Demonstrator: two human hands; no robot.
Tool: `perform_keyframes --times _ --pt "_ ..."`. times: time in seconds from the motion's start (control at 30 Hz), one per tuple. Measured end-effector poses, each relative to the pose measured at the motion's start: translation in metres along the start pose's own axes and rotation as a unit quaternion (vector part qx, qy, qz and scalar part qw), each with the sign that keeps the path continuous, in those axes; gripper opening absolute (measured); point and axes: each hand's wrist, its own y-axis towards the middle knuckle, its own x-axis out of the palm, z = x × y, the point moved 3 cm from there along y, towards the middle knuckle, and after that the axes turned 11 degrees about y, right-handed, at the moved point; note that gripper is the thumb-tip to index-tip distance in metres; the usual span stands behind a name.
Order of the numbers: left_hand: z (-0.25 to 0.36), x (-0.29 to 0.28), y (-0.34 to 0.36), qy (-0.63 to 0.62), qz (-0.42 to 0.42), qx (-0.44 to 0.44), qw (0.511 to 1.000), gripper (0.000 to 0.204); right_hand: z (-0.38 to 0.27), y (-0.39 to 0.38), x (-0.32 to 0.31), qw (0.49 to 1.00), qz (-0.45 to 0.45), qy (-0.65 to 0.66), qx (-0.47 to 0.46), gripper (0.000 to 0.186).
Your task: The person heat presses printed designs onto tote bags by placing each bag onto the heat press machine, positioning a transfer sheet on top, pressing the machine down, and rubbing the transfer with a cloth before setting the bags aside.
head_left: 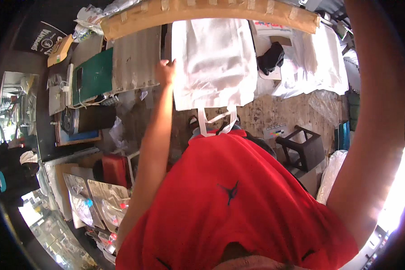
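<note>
A white tote bag lies flat on the work surface in front of me, its two handles hanging down toward my red shirt. Beside the bag's left edge is my left hand, fingers partly bent and apart; whether it touches the fabric is hard to tell. My right forearm rises along the right side and leaves the top of the picture, so that hand is hidden. Above the bag runs a long tan taped bar.
White sheets or bags and black cloth lie to the right; a green panel and grey boards are left. Below are a dark stool on the right and leaning panels by my left arm.
</note>
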Motion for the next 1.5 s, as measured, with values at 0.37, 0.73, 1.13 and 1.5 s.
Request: perform_keyframes --times 0.37,0.73,1.13,1.5 --pt "0.019 0.013 0.042 -0.010 -0.205 -0.066 0.977 0.035 -0.045 -0.014 -0.002 0.999 -0.011 0.033 -0.042 0.025" --pt "0.011 0.018 0.046 -0.007 -0.155 -0.050 0.987 0.027 -0.074 -0.020 0.001 0.996 -0.024 0.054 -0.062 0.024" --pt "0.001 0.030 0.051 0.033 -0.173 -0.036 0.984 0.031 -0.098 -0.023 0.000 0.992 -0.039 0.072 -0.095 0.022" --pt "-0.004 0.032 0.053 -0.019 -0.193 -0.092 0.977 0.030 -0.125 -0.020 0.002 0.985 -0.051 0.086 -0.138 0.021"
